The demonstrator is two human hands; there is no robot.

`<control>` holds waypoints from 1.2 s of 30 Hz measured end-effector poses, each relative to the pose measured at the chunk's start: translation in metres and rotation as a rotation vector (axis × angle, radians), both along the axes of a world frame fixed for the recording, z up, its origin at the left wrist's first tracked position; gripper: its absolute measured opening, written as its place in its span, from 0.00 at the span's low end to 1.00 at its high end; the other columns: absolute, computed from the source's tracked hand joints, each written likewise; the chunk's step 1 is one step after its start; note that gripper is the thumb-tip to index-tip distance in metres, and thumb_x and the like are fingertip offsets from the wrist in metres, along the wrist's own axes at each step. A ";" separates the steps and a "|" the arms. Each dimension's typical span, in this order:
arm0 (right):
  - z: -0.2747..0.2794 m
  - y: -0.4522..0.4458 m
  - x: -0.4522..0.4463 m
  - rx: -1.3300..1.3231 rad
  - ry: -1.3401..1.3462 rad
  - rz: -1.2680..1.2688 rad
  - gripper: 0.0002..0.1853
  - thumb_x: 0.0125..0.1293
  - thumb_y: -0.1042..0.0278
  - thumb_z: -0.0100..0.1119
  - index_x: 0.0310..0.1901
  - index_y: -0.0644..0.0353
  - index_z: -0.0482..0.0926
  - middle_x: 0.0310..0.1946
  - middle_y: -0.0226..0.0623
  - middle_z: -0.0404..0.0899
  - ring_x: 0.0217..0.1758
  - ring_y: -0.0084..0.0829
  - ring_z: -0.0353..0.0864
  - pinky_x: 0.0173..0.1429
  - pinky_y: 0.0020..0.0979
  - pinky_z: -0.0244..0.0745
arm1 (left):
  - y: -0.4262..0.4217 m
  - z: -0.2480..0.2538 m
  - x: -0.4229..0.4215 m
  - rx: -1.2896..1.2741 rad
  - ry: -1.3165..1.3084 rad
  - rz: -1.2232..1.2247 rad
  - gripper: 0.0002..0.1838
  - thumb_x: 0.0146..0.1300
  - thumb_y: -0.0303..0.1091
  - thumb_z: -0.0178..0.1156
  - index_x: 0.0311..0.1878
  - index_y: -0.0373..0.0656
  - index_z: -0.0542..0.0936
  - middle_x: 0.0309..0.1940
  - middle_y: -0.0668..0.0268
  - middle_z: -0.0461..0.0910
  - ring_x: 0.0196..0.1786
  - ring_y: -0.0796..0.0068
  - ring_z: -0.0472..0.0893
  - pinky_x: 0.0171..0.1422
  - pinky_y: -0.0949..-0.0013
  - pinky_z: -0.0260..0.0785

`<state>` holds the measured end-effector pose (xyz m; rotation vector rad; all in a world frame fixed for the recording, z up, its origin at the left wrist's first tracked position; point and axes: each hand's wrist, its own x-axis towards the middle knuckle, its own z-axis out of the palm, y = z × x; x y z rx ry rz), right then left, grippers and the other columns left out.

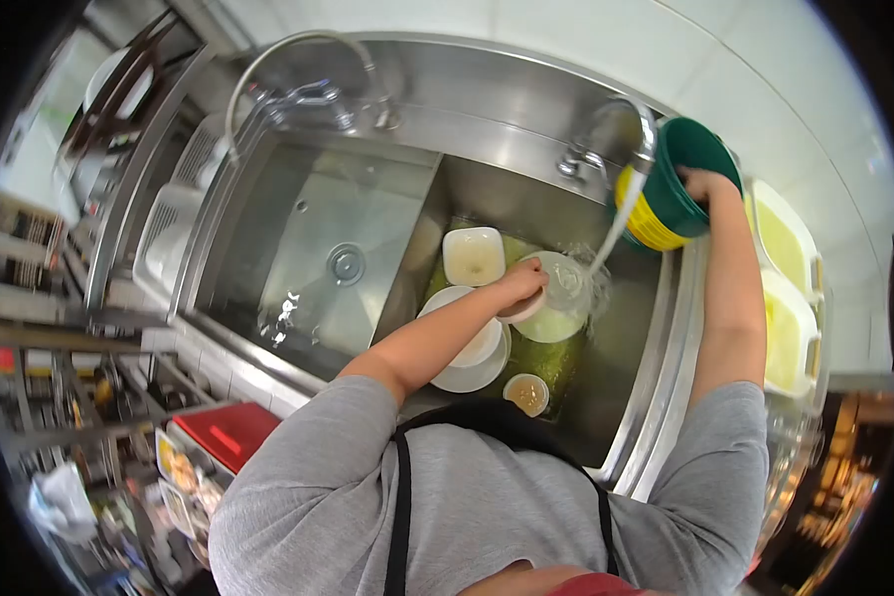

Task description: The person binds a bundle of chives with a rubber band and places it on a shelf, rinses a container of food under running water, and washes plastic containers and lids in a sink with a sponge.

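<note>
My left hand is over the right sink basin, its fingers closed on the rim of a small pale bowl mostly hidden under the hand. Just right of it, water from the tap runs onto a round, pale-green-looking dish. A squarish white bowl sits behind my left wrist. Stacked white dishes lie beneath my forearm, and a small cup with brownish liquid stands nearer my body. My right hand reaches into a dark green bucket with a yellow band; its fingertips are hidden inside.
The left basin holds water over a drain. A curved tap arches over the right basin's far corner. Pale containers with yellowish contents stand on the right. White baskets and a red lid are on the left.
</note>
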<state>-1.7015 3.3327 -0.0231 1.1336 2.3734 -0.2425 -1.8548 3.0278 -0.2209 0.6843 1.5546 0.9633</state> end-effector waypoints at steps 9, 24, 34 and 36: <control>0.029 -0.002 -0.023 -0.459 0.012 -0.352 0.33 0.53 0.65 0.62 0.62 0.51 0.62 0.53 0.41 0.73 0.51 0.42 0.76 0.48 0.48 0.75 | -0.039 0.006 -0.015 -0.035 -0.014 0.130 0.19 0.50 0.33 0.56 0.45 0.38 0.66 0.33 0.60 0.72 0.37 0.70 0.72 0.39 0.65 0.65; -0.003 0.002 -0.011 -0.510 0.027 -0.339 0.27 0.52 0.63 0.60 0.55 0.58 0.68 0.49 0.45 0.72 0.46 0.41 0.78 0.39 0.41 0.79 | -0.071 0.048 -0.027 0.108 -0.340 0.387 0.46 0.52 0.53 0.62 0.64 0.36 0.51 0.60 0.53 0.60 0.66 0.64 0.57 0.69 0.62 0.45; 0.031 -0.007 -0.038 0.017 0.377 -0.089 0.23 0.52 0.66 0.54 0.51 0.65 0.71 0.41 0.49 0.78 0.44 0.38 0.78 0.40 0.37 0.76 | -0.072 0.076 -0.035 -0.003 -0.448 0.308 0.53 0.47 0.64 0.62 0.63 0.34 0.51 0.60 0.48 0.60 0.63 0.58 0.63 0.64 0.57 0.57; 0.040 0.010 -0.001 0.375 0.709 0.014 0.23 0.55 0.66 0.51 0.54 0.66 0.69 0.45 0.44 0.77 0.49 0.35 0.75 0.54 0.31 0.68 | -0.070 0.073 -0.037 -0.015 -0.411 0.323 0.52 0.47 0.65 0.62 0.62 0.34 0.52 0.60 0.48 0.60 0.62 0.58 0.64 0.62 0.57 0.58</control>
